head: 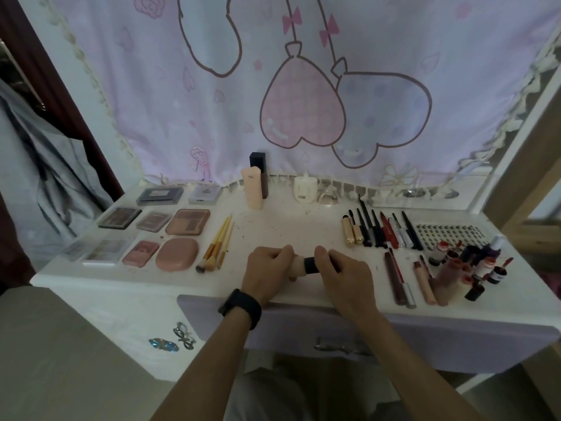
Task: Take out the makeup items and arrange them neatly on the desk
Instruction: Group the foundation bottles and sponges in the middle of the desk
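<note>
Head view, white desk (291, 221), pink curtain (379, 41) behind, left hand (267, 267) and right hand (344, 275) gripping beige bottle (299, 266)

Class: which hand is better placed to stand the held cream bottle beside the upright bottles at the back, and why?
Probably the left. The left hand grips the cream bottle's body, and the upright bottles stand slightly to its side; the right hand holds only the black cap.
</note>
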### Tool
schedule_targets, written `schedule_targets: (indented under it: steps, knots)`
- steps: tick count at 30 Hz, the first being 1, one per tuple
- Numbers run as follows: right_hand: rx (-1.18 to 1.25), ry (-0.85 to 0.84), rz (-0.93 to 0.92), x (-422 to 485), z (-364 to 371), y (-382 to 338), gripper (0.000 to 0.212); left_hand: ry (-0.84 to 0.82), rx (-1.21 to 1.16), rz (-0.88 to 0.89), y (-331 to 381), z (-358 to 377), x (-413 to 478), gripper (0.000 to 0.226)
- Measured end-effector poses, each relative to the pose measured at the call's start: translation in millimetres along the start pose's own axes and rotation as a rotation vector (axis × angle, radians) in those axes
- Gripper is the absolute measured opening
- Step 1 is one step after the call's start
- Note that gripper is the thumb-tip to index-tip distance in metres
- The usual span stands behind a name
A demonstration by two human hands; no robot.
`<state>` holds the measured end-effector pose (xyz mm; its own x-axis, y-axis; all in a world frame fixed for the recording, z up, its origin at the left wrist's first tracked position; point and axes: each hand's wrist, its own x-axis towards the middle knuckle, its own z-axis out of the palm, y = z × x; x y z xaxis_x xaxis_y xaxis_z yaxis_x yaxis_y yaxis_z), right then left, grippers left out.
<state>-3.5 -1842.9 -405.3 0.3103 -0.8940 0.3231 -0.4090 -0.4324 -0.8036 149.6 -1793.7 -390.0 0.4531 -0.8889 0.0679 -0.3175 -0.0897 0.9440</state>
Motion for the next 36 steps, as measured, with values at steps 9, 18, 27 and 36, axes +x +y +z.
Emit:
schedule_targets:
  steps: [9,18,27,36]
  knots:
    - [0.007,-0.039,-0.149,1.4,-0.3,1.7,0.033,-0.012,-0.004,-0.080,4.8,1.4,8.1,0.045]
    - [0.083,0.040,-0.093,-2.2,-5.1,-0.4,0.033,0.115,0.043,0.093,-9.7,8.9,-2.2,0.042]
    - [0.239,-0.167,-0.013,0.8,-22.7,3.9,0.030,0.168,0.069,0.089,-6.2,9.9,-3.5,0.036]
    - [0.230,-0.177,0.013,0.3,-22.7,4.8,0.014,0.172,0.069,0.085,-5.6,10.2,-3.8,0.041]
